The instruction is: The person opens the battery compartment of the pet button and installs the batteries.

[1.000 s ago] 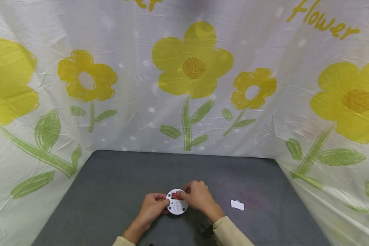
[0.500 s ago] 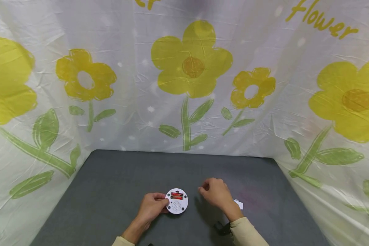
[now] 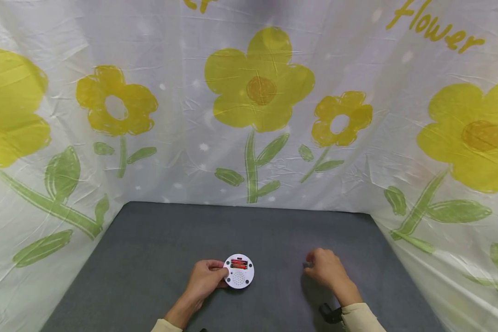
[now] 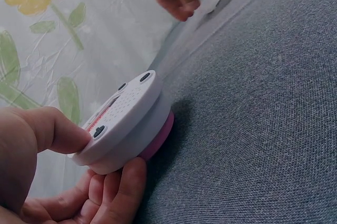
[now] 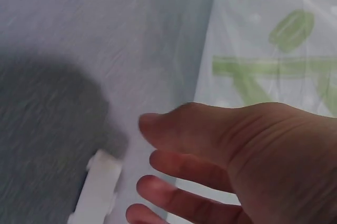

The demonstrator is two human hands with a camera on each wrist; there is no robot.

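My left hand (image 3: 205, 280) grips the edge of a round white battery-powered device (image 3: 239, 279), thumb on top and fingers beneath. Red batteries (image 3: 238, 264) lie in its uncovered compartment, beside a patch of small holes and several dark feet. The left wrist view shows the device (image 4: 124, 129) tilted, with a pink underside (image 4: 160, 138) low over the cloth. Off to the right, my right hand (image 3: 328, 272) hovers with loosely bent fingers and nothing in them. Near its fingertips in the right wrist view lies a white battery cover (image 5: 97, 190), hidden by the hand in the head view.
A dark grey cloth-covered table (image 3: 182, 230) spreads under both hands. White fabric with painted yellow flowers (image 3: 261, 90) hangs along its back and sides. A black band (image 3: 329, 313) sits at the right wrist.
My right hand has left the batteries in the device and moved right, over the white cover. My left hand and the device have stayed in place.
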